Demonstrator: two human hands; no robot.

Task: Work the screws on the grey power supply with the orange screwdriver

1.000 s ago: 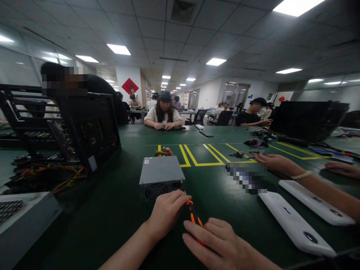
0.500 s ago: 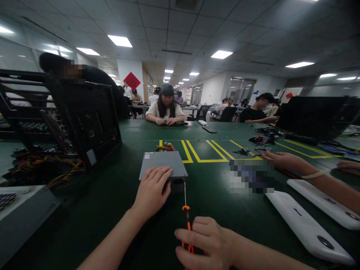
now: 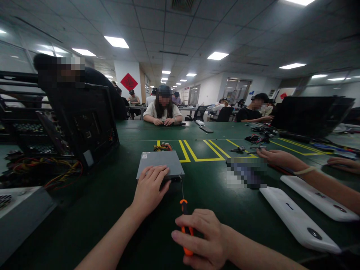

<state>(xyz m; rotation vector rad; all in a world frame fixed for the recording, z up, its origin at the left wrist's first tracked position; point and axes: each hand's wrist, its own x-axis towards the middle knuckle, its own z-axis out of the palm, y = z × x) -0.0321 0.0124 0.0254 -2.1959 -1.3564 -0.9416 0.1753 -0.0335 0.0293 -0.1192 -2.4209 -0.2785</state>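
Note:
A flat grey power supply (image 3: 160, 159) with a white label lies on the green table, its coloured cables (image 3: 163, 147) bunched behind it. My left hand (image 3: 150, 187) holds it, fingers together across its top and thumb at the front edge. In my right hand (image 3: 201, 236) is a screwdriver (image 3: 184, 210) with an orange and black handle, the fingers curled round that handle. Its thin shaft points away from me, and the tip meets the front right corner of the power supply. Whether the tip sits in a screw is too small to tell.
An open black computer case (image 3: 87, 123) stands at left, with a grey metal box (image 3: 22, 221) nearer me. On the right lie two white panels (image 3: 298, 217). A co-worker's hand (image 3: 284, 159) reaches in near a small metal tool (image 3: 239, 149). Another person (image 3: 163, 108) sits opposite.
The whole view has shifted slightly. My right hand's fingers have moved a little on the screwdriver handle, while its tip stays at the same corner. My left hand remains on the power supply.

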